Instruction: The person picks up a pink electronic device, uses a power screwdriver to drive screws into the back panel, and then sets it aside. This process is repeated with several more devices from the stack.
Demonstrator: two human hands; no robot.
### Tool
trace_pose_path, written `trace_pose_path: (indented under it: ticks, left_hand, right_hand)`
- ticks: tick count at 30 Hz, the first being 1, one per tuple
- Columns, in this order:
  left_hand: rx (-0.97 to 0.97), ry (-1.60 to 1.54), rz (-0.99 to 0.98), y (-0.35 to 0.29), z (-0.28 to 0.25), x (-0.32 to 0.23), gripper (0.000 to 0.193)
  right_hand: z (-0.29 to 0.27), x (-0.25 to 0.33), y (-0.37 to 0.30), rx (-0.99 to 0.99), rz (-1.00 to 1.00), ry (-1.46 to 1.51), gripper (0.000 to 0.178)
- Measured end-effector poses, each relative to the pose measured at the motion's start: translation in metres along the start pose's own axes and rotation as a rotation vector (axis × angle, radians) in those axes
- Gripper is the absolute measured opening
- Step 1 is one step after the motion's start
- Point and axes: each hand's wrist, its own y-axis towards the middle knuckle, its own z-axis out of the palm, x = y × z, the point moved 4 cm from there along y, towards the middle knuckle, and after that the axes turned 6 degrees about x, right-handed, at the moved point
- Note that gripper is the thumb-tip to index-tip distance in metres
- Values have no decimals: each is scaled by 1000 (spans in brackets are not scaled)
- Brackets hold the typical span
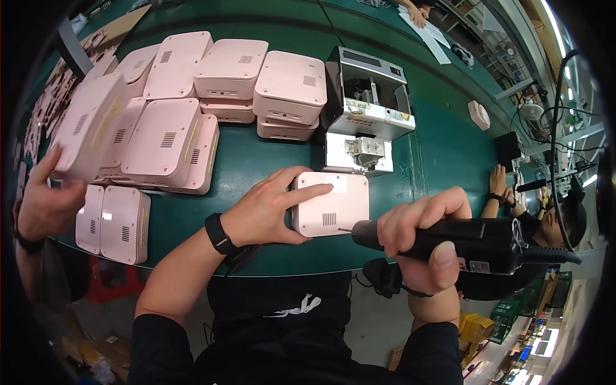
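A pale pink plastic casing (350, 208), slotted side up, lies on the green table in front of me. My left hand (273, 202) grips its left side, thumb along the near edge and index finger stretched over a whitish label (338, 185) on top. In my right hand (427, 234) is a black corded electric screwdriver (475, 237), held level from the right. Its thin bit points left to the casing's near side, beside the slots; whether the tip sits in a screw hole I cannot tell.
Stacks of matching pink casings (160, 141) fill the table's left half. A black and silver screw feeder (370, 93) stands beyond my casing. At the left, a co-worker's hand (48, 199) holds another casing (93, 125). Other people's hands show at right (497, 183) and far back (417, 14).
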Motion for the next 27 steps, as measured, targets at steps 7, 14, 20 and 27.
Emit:
trace_pose_path:
  ticks: [7, 14, 20, 27]
  left_hand:
    - [-22, -21, 8, 1, 0, 0, 83]
    - [-10, -3, 19, 1, -1, -4, 85]
    - [-24, -4, 33, 0, -1, -3, 84]
    - [-17, 3, -14, -2, -1, 2, 83]
  right_hand:
    - [2, -4, -6, 12, 23, 24, 49]
    - [-13, 22, 29, -9, -245, -7, 38]
    - [-37, -5, 79, -163, -235, -106, 29]
    - [10, 11, 30, 67, -156, 127, 37]
